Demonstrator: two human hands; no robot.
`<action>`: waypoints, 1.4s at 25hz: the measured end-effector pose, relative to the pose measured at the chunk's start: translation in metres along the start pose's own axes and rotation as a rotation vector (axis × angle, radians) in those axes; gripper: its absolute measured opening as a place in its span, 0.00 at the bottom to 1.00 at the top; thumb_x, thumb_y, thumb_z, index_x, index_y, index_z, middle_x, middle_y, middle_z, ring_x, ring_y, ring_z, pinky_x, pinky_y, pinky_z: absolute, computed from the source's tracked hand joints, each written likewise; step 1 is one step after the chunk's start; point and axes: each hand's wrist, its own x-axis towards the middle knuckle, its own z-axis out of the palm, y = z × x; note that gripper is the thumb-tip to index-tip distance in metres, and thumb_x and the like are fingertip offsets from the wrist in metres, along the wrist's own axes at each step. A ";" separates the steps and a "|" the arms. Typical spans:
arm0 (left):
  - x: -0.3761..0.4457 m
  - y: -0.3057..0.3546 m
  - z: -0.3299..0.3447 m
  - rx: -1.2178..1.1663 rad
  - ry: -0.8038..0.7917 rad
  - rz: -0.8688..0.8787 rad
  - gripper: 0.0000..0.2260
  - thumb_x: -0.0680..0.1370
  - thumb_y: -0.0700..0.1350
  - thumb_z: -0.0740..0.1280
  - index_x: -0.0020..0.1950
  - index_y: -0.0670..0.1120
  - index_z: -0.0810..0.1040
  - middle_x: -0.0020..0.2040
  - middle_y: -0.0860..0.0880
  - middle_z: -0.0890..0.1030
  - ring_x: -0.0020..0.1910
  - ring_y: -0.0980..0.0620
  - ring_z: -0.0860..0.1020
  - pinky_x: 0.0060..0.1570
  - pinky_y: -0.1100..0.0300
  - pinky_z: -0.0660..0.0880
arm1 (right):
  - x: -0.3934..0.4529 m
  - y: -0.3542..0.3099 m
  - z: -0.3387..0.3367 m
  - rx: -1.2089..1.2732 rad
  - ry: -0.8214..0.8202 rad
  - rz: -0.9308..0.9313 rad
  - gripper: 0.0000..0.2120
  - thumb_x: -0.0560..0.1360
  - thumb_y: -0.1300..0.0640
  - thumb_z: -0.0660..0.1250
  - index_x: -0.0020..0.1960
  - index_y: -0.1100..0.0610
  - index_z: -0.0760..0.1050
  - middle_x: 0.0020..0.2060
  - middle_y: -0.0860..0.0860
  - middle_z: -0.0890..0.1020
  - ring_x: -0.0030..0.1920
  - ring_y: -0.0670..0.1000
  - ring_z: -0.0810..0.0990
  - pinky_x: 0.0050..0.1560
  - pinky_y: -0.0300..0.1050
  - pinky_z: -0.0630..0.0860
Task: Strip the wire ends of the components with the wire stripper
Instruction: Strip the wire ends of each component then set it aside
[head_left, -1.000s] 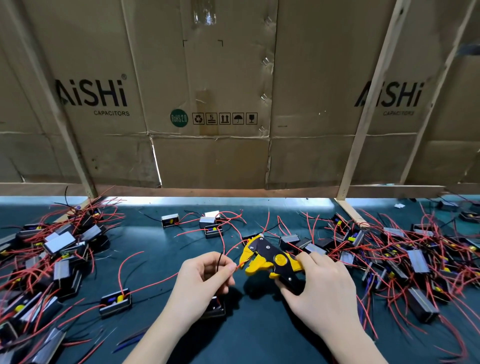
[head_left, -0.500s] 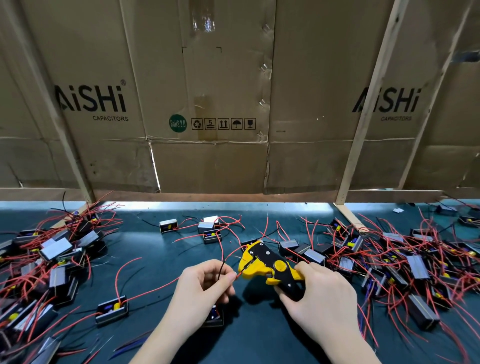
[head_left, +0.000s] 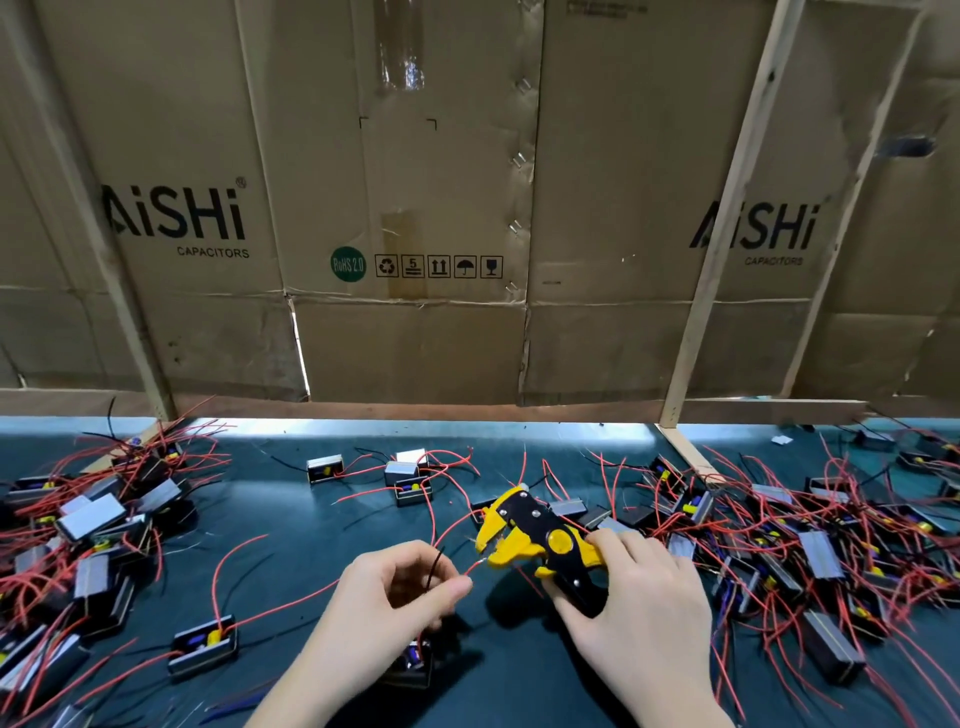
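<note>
- Wire stripper, yellow and black, sits in my right hand, fingers curled round its handles, near centre of the dark table.
- My left hand pinches a red wire between thumb and forefinger; its tip meets the stripper's mouth.
- Since half a second ago, the stripper's mouth has opened wider.
- Component piles lie left and right.

Two bare, sleeveless forearms

Single head-worn view looks forward and down, close over the dark worktable, facing a cardboard wall.
</note>
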 end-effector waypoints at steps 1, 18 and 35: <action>-0.001 -0.001 -0.006 0.117 -0.016 0.032 0.10 0.69 0.56 0.77 0.43 0.53 0.82 0.37 0.52 0.82 0.33 0.59 0.76 0.39 0.66 0.73 | 0.001 0.001 0.000 0.011 0.025 0.035 0.22 0.61 0.36 0.71 0.42 0.53 0.80 0.34 0.48 0.79 0.37 0.57 0.80 0.39 0.50 0.73; 0.003 0.005 -0.026 0.157 0.124 0.254 0.06 0.75 0.48 0.72 0.51 0.54 0.82 0.48 0.56 0.84 0.47 0.57 0.81 0.50 0.58 0.76 | 0.018 0.004 -0.030 0.702 0.224 0.321 0.11 0.66 0.46 0.78 0.44 0.46 0.79 0.36 0.42 0.82 0.40 0.41 0.80 0.47 0.28 0.72; 0.000 -0.002 -0.037 0.731 0.058 0.134 0.11 0.76 0.49 0.71 0.57 0.50 0.79 0.53 0.55 0.80 0.54 0.54 0.76 0.58 0.56 0.71 | 0.013 0.014 -0.018 0.491 -0.301 0.203 0.09 0.68 0.47 0.77 0.43 0.48 0.79 0.36 0.47 0.81 0.41 0.50 0.79 0.42 0.44 0.70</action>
